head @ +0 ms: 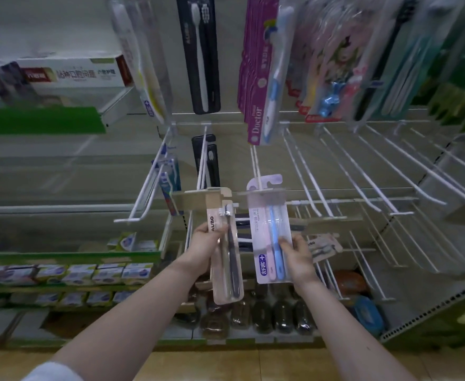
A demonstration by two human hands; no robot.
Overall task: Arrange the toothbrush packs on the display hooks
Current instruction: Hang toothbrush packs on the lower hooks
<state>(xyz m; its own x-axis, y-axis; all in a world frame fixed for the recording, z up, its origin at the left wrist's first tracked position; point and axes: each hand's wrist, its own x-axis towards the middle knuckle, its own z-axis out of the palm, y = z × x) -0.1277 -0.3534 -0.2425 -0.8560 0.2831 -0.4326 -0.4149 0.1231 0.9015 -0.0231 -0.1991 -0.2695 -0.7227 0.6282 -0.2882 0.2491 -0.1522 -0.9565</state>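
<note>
My left hand grips a beige toothbrush pack with a dark brush inside, held upright below the middle hooks. My right hand holds a clear pack with pink and blue toothbrushes. Its lilac hanger tab sits at the tip of a white display hook. Further white hooks stretch to the right with nothing on them. A black pack hangs far back on the hook to the left.
Above hang a black toothbrush pack, purple packs and several children's packs. Toothpaste boxes fill the green shelves at left. Lower down sit dark wrapped items and another beige pack.
</note>
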